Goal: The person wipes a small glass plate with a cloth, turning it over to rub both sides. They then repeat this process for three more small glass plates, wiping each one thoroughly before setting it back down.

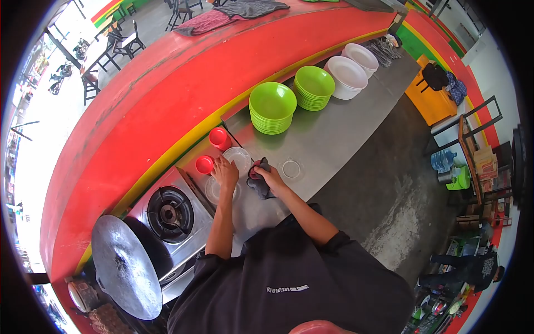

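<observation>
My left hand [226, 171] reaches over the steel counter with its fingers apart. Its fingertips are beside a small red cup [204, 165]; whether they touch it I cannot tell. Clear round containers [240, 158] lie on both sides of this hand, partly covered by it. In my right hand [271, 179] is a bunched dark grey and red cloth [258, 183], pressed close to the counter. A taller red cup stack [220, 138] stands by the wall, and a clear round lid or dish [291, 169] lies right of the cloth.
Green bowls [272, 106] and white plates [347, 75] are stacked along the steel counter [334, 136], with cutlery [384, 51] at its far end. A gas burner [170, 214] and a large metal wok or lid [126, 267] are at left. Another person [467, 268] is at lower right.
</observation>
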`<state>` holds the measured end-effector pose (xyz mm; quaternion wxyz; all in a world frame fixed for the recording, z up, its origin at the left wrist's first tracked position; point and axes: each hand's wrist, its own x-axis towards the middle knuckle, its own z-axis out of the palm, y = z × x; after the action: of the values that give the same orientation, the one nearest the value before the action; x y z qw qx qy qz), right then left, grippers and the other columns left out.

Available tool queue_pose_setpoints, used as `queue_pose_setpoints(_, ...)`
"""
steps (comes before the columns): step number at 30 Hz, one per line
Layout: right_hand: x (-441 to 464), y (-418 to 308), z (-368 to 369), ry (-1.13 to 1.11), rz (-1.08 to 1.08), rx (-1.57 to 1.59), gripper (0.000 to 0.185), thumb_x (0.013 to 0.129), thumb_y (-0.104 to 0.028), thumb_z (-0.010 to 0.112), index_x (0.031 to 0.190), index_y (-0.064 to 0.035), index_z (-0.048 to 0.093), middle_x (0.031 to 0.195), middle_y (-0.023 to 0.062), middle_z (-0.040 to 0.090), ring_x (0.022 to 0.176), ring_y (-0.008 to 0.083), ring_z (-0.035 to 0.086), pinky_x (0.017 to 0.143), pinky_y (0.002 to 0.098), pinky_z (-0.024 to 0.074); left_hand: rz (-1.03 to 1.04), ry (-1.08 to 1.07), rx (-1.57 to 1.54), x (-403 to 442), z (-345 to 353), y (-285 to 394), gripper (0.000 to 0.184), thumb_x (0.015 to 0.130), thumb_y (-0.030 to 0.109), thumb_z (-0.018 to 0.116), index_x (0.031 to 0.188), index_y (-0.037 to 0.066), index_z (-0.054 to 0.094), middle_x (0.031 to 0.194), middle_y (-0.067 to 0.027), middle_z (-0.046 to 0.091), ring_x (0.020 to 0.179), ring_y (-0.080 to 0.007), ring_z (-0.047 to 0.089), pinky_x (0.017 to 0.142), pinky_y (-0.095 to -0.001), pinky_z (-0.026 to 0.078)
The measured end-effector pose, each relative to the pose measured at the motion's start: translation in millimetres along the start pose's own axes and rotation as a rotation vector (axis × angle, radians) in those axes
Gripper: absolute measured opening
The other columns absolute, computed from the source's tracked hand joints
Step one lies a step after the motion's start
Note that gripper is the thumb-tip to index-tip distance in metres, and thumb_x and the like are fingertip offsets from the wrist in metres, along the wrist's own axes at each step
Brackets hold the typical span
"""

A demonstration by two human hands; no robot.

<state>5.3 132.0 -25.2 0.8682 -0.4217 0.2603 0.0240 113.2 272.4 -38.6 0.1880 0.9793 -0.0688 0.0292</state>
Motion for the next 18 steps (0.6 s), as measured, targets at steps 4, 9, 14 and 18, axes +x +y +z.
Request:
queue_pose_setpoints(4, 12.3, 4.8, 11.4, -0.003, 0.042, -0.089, 0.025, 0.093, -0.023, 0.069, 0.107, -0.0033, 0.062, 0.093, 0.0060, 0.067, 0.077, 0.0164, 0.067, 0.068, 0.0341, 0.0580, -0.025, 0.031, -0.043, 1.2, -4.3, 1.6, 0.049, 0.087, 0.022, 0.068, 0.127, -0.002, 0.054, 0.121, -0.0212, 0.055, 0.118, -0.0380, 0.053, 0.091, -0.0527, 0.045)
queue_pose_setpoints(9, 18.0, 8.1, 11.2, 0.026, 0.063, -0.130, 0.025, 0.094, -0.023, 0.068, 0.109, -0.0031, 0.062, 0.096, 0.0056, 0.068, 0.079, 0.0155, 0.067, 0.069, 0.0330, 0.0574, 0.005, 0.221, -0.193, -1.3, -0.2, -3.3, 0.038, 0.086, 0.015, 0.069, 0.117, -0.003, 0.059, 0.113, -0.0254, 0.056, 0.108, -0.0419, 0.057, 0.087, -0.0518, 0.047)
queue_pose_setpoints(14, 22.3, 10.5, 9.0, 0.042, 0.031, -0.104, 0.026, 0.094, -0.023, 0.068, 0.110, -0.0039, 0.062, 0.097, 0.0055, 0.067, 0.081, 0.0157, 0.067, 0.069, 0.0330, 0.0573, 0.124, 0.301, -0.443, 9.0, 2.5, -17.9, 0.022, 0.088, 0.012, 0.068, 0.105, -0.001, 0.062, 0.100, -0.0254, 0.060, 0.091, -0.0435, 0.062, 0.075, -0.0496, 0.050)
queue_pose_setpoints(18, 20.1, 8.3, 9.2, 0.052, 0.056, -0.070, 0.026, 0.093, -0.023, 0.069, 0.109, -0.0047, 0.062, 0.097, 0.0043, 0.067, 0.083, 0.0145, 0.067, 0.070, 0.0324, 0.0565, 0.148, 0.237, -0.592, 6.0, -15.6, -11.1, 0.017, 0.090, 0.015, 0.068, 0.099, 0.002, 0.063, 0.089, -0.0196, 0.066, 0.082, -0.0390, 0.066, 0.070, -0.0469, 0.051)
